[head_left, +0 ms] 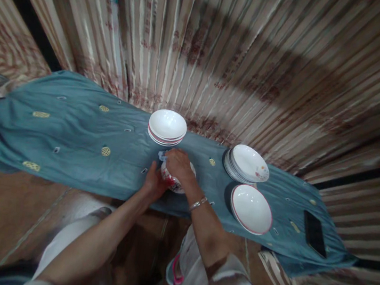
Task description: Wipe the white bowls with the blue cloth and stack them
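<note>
A small white bowl (176, 186) with a red floral pattern is at the near edge of the cloth-covered table, between my hands. My left hand (156, 181) grips its left side, thumb raised and fingers curled around the lower wall. Over the top of the bowl lies my right hand (177, 162), closed on a pale blue cloth (162, 155) that pokes out by the fingertips. That hand hides much of the bowl, so I cannot tell which way up it is. Just beyond stands a stack of white bowls (167, 125).
To the right are a stack of flower-decorated plates (249, 163) and red-rimmed white bowls (251, 209). A black phone (315, 232) lies near the right end of the teal tablecloth (80, 131). A striped curtain (204, 44) hangs directly behind the table.
</note>
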`<state>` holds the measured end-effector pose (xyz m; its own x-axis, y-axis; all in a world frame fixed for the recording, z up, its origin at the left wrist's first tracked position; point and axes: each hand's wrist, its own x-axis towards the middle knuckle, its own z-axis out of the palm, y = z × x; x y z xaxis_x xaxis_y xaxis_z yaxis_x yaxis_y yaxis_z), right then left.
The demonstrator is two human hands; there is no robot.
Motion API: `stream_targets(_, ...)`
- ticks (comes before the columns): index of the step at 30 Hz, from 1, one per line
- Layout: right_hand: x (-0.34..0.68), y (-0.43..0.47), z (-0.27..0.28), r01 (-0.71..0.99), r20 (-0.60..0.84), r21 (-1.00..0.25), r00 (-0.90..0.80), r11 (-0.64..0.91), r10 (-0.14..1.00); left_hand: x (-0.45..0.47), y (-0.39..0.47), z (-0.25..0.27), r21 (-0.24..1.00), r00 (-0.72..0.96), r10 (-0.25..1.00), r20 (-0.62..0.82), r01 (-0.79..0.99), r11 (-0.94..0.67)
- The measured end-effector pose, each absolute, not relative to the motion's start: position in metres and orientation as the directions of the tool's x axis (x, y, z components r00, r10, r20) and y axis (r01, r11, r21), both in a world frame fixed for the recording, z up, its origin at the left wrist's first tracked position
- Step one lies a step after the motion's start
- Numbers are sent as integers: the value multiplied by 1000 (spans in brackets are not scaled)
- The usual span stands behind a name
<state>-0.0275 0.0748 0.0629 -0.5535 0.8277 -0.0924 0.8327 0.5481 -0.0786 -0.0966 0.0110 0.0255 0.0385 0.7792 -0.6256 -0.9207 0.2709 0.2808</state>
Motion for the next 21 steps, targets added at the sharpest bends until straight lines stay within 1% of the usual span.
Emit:
stream_targets(4, -12, 93, 56, 841, -72, -184, -528, 509, 846, -98, 12, 20, 289, 43, 791, -610, -918, 273)
stream_targets(7, 4, 105, 49, 847, -50, -302, -473, 438, 879, -98, 12, 20, 304, 34, 786, -617, -911, 278)
stream_targets(8, 9, 108, 46, 839, -47, -358, -454, 409, 890, -98, 12, 21, 312, 31, 783, -621, -907, 283)
stream_targets(10, 19, 112, 41, 792, -34, -516, -399, 326, 916, -97, 12, 23, 326, 29, 784, -620, -899, 292)
stream_targets(12, 30, 113, 34, 701, -17, -673, -334, 236, 943, -97, 12, 24, 333, 33, 791, -611, -895, 295)
stream_targets(13, 35, 113, 30, 653, -11, -730, -304, 200, 953, -97, 12, 25, 336, 33, 792, -609, -894, 296)
stream_targets(16, 49, 107, 17, 576, -8, -806, -247, 140, 969, -97, 11, 24, 345, 36, 790, -613, -886, 309)
stream_targets(19, 61, 99, 4, 481, 45, -868, -179, 127, 983, -98, 11, 23, 354, 40, 794, -606, -881, 314)
stream_targets(21, 68, 92, -2, 424, 91, -894, -145, 145, 985, -98, 11, 22, 357, 35, 798, -601, -882, 307)
